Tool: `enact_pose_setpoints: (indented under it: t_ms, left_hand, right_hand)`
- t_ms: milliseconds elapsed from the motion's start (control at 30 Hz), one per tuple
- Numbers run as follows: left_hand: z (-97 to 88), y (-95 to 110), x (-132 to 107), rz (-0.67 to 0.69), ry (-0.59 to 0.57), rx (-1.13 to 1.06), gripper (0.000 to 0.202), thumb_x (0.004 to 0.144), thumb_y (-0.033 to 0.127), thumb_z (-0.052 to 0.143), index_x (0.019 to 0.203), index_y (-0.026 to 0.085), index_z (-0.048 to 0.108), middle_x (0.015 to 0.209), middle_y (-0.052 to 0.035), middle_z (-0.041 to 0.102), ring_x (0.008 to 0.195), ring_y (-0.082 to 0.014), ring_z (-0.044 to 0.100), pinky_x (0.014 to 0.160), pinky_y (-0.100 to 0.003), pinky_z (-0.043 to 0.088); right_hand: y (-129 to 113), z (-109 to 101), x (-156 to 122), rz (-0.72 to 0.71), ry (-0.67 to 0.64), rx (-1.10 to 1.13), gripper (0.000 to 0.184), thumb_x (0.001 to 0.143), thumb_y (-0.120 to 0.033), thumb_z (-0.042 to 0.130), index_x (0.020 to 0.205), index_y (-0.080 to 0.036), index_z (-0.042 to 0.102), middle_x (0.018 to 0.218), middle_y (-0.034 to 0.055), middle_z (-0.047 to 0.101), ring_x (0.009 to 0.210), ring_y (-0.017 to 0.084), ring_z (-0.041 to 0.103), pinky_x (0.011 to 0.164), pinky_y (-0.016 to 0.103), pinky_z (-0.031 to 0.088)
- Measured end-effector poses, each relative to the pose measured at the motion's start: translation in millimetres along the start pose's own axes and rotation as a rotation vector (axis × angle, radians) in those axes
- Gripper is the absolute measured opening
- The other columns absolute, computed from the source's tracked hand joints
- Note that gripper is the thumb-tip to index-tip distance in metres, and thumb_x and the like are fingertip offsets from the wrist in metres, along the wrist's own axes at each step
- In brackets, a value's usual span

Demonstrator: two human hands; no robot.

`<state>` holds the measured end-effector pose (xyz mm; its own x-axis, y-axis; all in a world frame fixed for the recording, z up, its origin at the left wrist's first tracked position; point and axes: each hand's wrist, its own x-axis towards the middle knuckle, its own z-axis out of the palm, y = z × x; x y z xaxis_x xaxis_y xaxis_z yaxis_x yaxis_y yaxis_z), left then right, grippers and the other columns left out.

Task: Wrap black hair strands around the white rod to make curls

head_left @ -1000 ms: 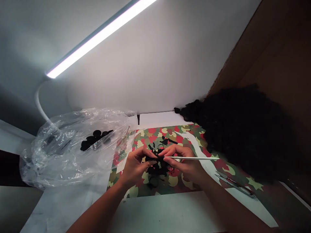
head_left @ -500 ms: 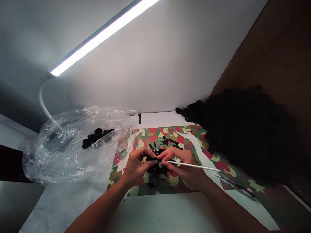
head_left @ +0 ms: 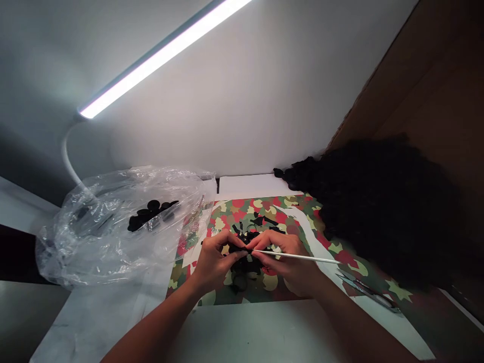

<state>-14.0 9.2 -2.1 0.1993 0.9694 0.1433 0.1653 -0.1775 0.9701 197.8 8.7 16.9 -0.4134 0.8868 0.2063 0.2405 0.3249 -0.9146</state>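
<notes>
At centre frame, our left hand (head_left: pixel 214 259) and right hand (head_left: pixel 285 259) pinch a small black piece (head_left: pixel 239 248), its shape too dark for us to make out; the right also grips a thin white stick (head_left: pixel 302 257). Scissors (head_left: pixel 368 292) lie lower right, half blurred. Bare tabletop (head_left: pixel 260 327) lies below.

Small black piece (head_left: pixel 239 248) pinched over camouflage mat; thin white stick (head_left: pixel 302 257) level.
</notes>
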Motion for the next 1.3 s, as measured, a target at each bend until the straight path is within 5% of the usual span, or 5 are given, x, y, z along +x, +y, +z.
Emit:
enact_pose_setpoints:
  t_ms: [333,533,833,1000,1300]
  left_hand:
    - [1.9,-0.2,0.5,0.001,0.015,0.074,0.006,0.076,0.017,0.075,0.078,0.019,0.070,0.075,-0.0026,0.072,0.069,-0.0169,0.065,0.066,-0.027,0.049]
    - [2.8,-0.3,-0.9,-0.043,0.036,-0.036,0.011,0.075,0.022,0.079,0.080,0.018,0.070,0.073,-0.0022,0.069,0.067,-0.0155,0.063,0.063,-0.026,0.050]
    - [2.9,1.7,-0.9,-0.087,0.029,-0.283,0.020,0.072,0.024,0.084,0.080,0.018,0.067,0.082,-0.0041,0.074,0.072,-0.0167,0.067,0.058,-0.025,0.054]
    - [0.8,0.8,1.9,-0.080,0.050,-0.324,0.022,0.071,0.023,0.086,0.082,0.017,0.067,0.084,-0.0039,0.075,0.077,-0.0165,0.069,0.067,-0.026,0.057]
    - [-0.2,-4.2,3.8,-0.124,0.069,-0.388,0.025,0.070,0.022,0.088,0.081,0.017,0.066,0.082,-0.0036,0.076,0.071,-0.0138,0.067,0.064,-0.024,0.055]
  right_hand:
    - [4.3,5.5,-1.0,-0.229,0.029,-0.261,0.024,0.102,-0.036,0.052,0.085,-0.023,0.064,0.101,0.0049,0.077,0.089,0.022,0.069,0.087,0.037,0.050]
    - [6.2,20.5,-1.6,-0.285,0.172,-0.394,0.025,0.105,-0.031,0.044,0.097,-0.024,0.066,0.089,0.0057,0.075,0.083,0.022,0.068,0.084,0.038,0.049]
    - [4.1,4.7,2.9,0.001,0.301,-0.132,0.016,0.096,-0.030,0.059,0.084,-0.024,0.068,0.098,0.0041,0.077,0.090,0.023,0.070,0.078,0.035,0.053]
    - [4.0,2.9,5.0,0.107,0.333,-0.039,0.026,0.092,-0.039,0.064,0.073,-0.022,0.061,0.069,0.0000,0.064,0.062,0.017,0.057,0.058,0.028,0.044]
    - [10.6,9.5,1.7,0.255,0.225,0.167,0.041,0.099,-0.058,0.048,0.088,-0.024,0.067,0.066,-0.0017,0.054,0.059,0.015,0.047,0.054,0.027,0.039]
